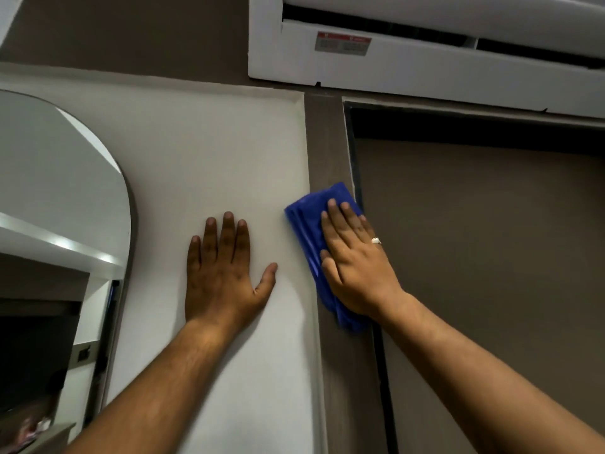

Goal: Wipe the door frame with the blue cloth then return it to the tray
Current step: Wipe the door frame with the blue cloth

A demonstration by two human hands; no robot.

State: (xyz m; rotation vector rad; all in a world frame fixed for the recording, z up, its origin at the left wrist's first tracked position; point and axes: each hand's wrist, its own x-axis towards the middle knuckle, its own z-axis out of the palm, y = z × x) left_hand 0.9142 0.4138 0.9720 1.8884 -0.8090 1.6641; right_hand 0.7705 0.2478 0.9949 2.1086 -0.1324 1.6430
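Observation:
A folded blue cloth lies flat against the brown door frame, which runs up the middle of the view beside a brown door. My right hand presses palm-down on the cloth, fingers pointing up, with a ring on one finger. The cloth's lower end sticks out under my wrist. My left hand rests flat on the white wall panel left of the frame, fingers spread, holding nothing. No tray is in view.
A white air-conditioning unit hangs directly above the door. An arched mirror is fixed to the wall at far left, reflecting shelves and a dark room.

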